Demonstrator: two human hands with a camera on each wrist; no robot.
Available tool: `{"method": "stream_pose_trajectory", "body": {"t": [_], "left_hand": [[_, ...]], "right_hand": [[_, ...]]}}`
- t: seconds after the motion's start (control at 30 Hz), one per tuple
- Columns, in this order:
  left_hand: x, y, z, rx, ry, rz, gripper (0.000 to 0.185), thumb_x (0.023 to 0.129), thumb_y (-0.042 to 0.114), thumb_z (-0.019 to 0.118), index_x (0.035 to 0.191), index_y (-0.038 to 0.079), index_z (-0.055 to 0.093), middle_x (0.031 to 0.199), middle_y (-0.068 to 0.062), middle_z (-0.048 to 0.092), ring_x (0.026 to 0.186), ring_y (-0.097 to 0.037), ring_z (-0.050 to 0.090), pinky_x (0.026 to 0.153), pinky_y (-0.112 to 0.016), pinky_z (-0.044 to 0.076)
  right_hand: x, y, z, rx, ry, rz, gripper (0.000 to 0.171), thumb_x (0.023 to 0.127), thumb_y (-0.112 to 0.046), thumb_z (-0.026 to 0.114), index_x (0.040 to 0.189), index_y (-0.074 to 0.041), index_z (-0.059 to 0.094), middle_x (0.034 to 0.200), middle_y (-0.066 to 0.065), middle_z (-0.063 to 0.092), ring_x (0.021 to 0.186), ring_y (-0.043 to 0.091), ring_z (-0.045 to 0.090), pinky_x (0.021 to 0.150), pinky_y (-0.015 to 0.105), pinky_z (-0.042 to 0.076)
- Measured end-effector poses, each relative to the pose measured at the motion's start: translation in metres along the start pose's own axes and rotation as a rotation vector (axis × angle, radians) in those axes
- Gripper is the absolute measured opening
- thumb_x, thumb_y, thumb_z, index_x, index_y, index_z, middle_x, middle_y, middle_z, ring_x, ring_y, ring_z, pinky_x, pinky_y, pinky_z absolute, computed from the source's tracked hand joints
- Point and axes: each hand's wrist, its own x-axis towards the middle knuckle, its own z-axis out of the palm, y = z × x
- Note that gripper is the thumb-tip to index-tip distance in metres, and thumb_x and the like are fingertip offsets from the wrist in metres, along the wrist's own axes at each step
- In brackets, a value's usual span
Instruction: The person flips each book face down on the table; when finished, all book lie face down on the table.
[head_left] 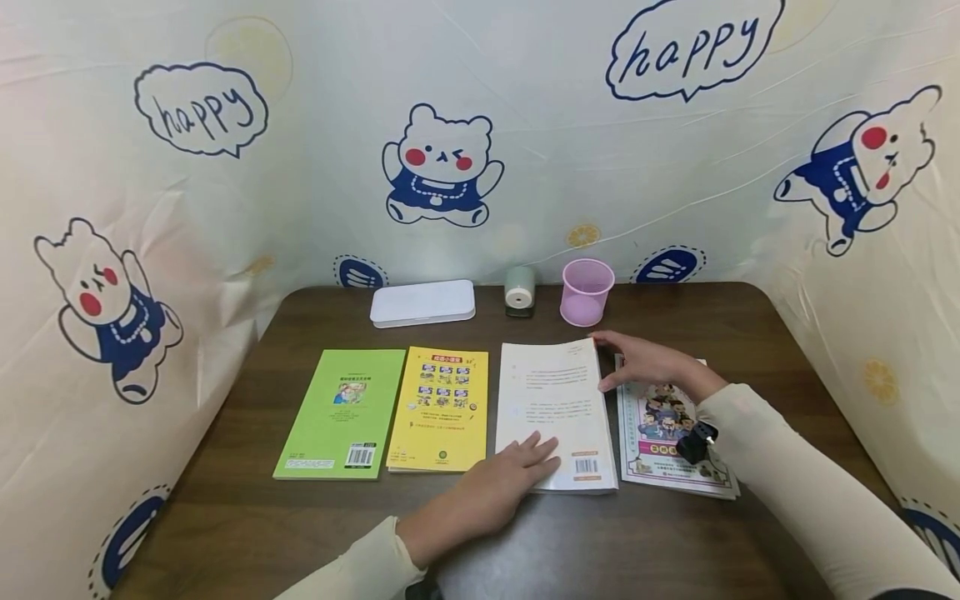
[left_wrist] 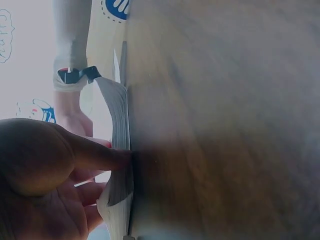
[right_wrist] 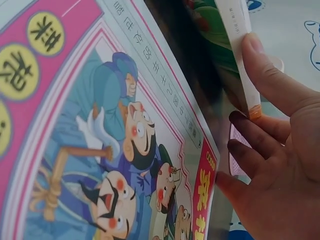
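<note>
- The left hand lies flat, fingers straight, on the near corner of the white book, thumb against its page edge; it presses, not grips.
- The right hand rests relaxed with its fingertips on that book's far right edge, thumb laid along the edge in the wrist view, nothing clasped.
- The white book lies back cover up on the surface, directly between the two hands, third in a row of four.
- Under the right wrist is the cartoon book; left of the left hand lie the yellow book and, beyond it, the green book.
- I'd judge the step to be squaring or settling the white book; the next move calls for even pressure from both hands so the pages don't fan.
- Readable writing: "happy" on the backdrop; the book covers carry Chinese print too small to read.
</note>
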Motion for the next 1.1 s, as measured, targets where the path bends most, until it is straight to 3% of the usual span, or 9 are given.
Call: {"method": "stream_pose_trajectory", "body": {"t": [0.53,1.1], "left_hand": [[-0.006,-0.004,-0.003,0.006,-0.003,-0.027,0.049,0.107,0.004,0.045,0.154,0.018,0.051,0.166,0.005,0.035,0.155,-0.019,0.029,0.122,-0.043,0.034],[-0.007,-0.006,-0.003,0.015,0.007,-0.036,0.050,0.106,0.003,0.046,0.154,0.018,0.051,0.166,0.005,0.035,0.155,-0.019,0.029,0.120,-0.044,0.036]], "right_hand": [[0.015,0.001,0.011,-0.153,0.000,0.018,0.099,0.083,-0.035,0.088,0.158,0.001,0.034,0.159,0.031,0.035,0.148,0.049,0.032,0.120,0.065,0.027],[0.018,-0.004,0.015,-0.158,-0.013,0.076,0.100,0.084,-0.037,0.087,0.161,-0.004,0.033,0.162,0.031,0.027,0.147,0.051,0.031,0.118,0.068,0.029]]}}
